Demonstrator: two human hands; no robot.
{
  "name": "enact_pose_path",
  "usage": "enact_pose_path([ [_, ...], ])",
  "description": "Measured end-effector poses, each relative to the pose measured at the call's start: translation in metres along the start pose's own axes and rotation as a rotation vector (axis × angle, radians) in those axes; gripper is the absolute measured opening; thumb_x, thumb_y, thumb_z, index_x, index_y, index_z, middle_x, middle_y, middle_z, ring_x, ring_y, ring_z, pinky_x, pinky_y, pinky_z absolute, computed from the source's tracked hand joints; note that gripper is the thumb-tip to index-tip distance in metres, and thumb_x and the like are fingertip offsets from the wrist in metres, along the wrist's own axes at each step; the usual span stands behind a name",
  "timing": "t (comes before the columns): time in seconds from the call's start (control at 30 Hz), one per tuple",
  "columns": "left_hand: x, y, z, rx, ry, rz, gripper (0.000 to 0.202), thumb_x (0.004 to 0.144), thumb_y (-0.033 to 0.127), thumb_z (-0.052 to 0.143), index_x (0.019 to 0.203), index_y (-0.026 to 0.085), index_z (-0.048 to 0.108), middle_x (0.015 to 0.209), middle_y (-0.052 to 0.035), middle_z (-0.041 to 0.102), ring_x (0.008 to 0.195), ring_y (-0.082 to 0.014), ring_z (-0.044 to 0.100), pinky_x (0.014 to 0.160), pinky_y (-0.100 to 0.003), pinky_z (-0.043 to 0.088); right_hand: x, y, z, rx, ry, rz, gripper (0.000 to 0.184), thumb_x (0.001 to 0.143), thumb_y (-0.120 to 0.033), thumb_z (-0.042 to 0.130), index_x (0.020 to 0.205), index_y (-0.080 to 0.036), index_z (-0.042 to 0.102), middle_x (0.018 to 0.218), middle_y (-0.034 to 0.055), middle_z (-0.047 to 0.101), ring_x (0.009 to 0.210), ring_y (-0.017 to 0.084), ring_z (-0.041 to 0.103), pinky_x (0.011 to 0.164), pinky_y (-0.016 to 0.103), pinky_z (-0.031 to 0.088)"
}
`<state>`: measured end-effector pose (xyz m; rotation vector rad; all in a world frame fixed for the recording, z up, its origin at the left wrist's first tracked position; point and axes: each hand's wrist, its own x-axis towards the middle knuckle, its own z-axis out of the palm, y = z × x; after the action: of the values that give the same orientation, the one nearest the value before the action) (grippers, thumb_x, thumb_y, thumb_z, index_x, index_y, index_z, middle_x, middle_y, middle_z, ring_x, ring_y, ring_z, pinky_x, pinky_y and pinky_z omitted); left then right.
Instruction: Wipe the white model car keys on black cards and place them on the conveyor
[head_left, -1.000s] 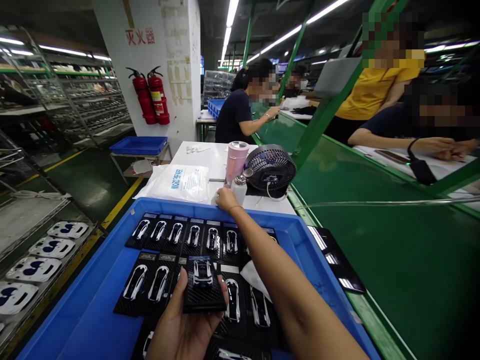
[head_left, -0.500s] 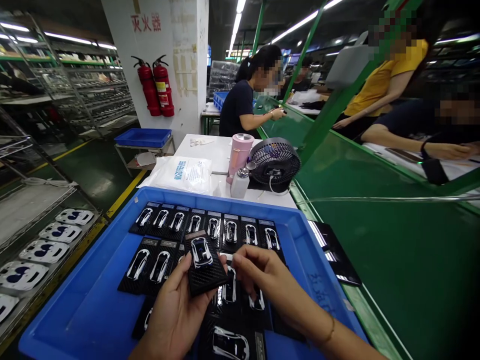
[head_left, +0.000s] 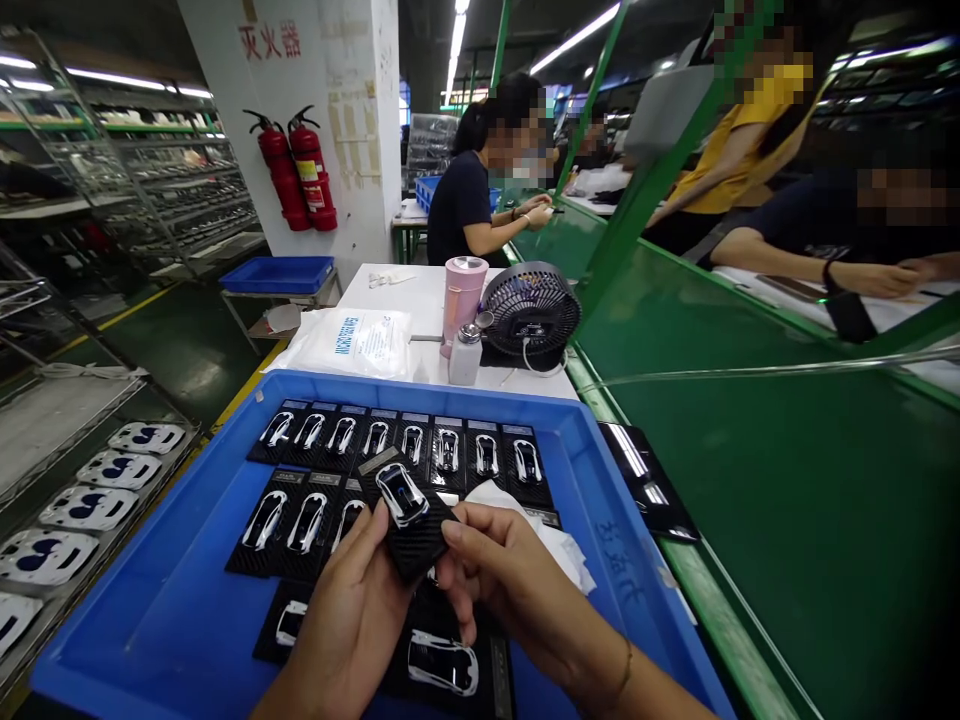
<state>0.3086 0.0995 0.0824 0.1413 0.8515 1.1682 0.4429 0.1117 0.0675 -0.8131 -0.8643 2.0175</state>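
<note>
In the middle of the head view, a white-and-black model car point(head_left: 403, 494) sits on a dark, carbon-patterned base point(head_left: 418, 546), tilted in my hands. My left hand point(head_left: 346, 606) is closed round the left and lower side of the base. The thumb and fingers of my right hand point(head_left: 504, 572) pinch its right corner. A crumpled white wipe point(head_left: 564, 552) shows behind my right hand; whether the fingers hold part of it I cannot tell. Below lies a blue tray point(head_left: 165, 600) with rows of similar model cars point(head_left: 307, 522) on black bases, some hidden by my hands.
Beyond the tray stand a pink tumbler point(head_left: 463, 310), a small bottle point(head_left: 466, 358), a black fan point(head_left: 531, 312) and a white plastic pack point(head_left: 341, 345). A glossy black panel point(head_left: 646, 480) lies at right. White car shells point(head_left: 90, 505) fill a rack at left. Co-workers sit beyond.
My right hand has moved left and closed on the base's corner. The model car has turned slightly. The white wipe is now far more visible behind my right hand. The view has shifted a little.
</note>
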Motion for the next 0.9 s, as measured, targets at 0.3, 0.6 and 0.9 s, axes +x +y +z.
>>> enact_pose_path([
  [0.3, 0.014, -0.009, -0.007, 0.012, 0.021, -0.080, 0.021, 0.083, 0.027, 0.052, 0.089, 0.012, 0.064, 0.093, -0.0083, 0.065, 0.085, -0.0174, 0.059, 0.081, -0.033, 0.048, 0.004, 0.004, -0.008, 0.178, 0.046, 0.021, 0.031, 0.081, -0.035, 0.063, 0.066, -0.010, 0.051, 0.053, 0.0012, 0.057, 0.037, 0.005, 0.046, 0.034, 0.014, 0.045],
  [0.6, 0.019, -0.013, -0.010, 0.012, 0.047, -0.121, 0.023, 0.083, 0.029, 0.051, 0.086, 0.011, 0.064, 0.085, -0.0068, 0.065, 0.081, -0.0152, 0.058, 0.083, -0.031, 0.046, 0.005, 0.005, -0.008, 0.207, 0.071, 0.034, 0.031, 0.083, -0.034, 0.061, 0.067, -0.008, 0.055, 0.051, 0.0022, 0.057, 0.035, 0.004, 0.047, 0.035, 0.012, 0.044],
  [0.9, 0.017, -0.016, -0.013, 0.065, -0.083, -0.123, 0.027, 0.084, 0.035, 0.048, 0.083, 0.013, 0.063, 0.070, -0.0047, 0.062, 0.064, -0.0142, 0.056, 0.070, -0.032, 0.047, -0.001, 0.003, 0.002, 0.106, 0.124, -0.036, 0.030, 0.080, -0.033, 0.065, 0.067, -0.011, 0.049, 0.061, 0.0068, 0.064, 0.038, 0.007, 0.052, 0.038, 0.016, 0.048],
])
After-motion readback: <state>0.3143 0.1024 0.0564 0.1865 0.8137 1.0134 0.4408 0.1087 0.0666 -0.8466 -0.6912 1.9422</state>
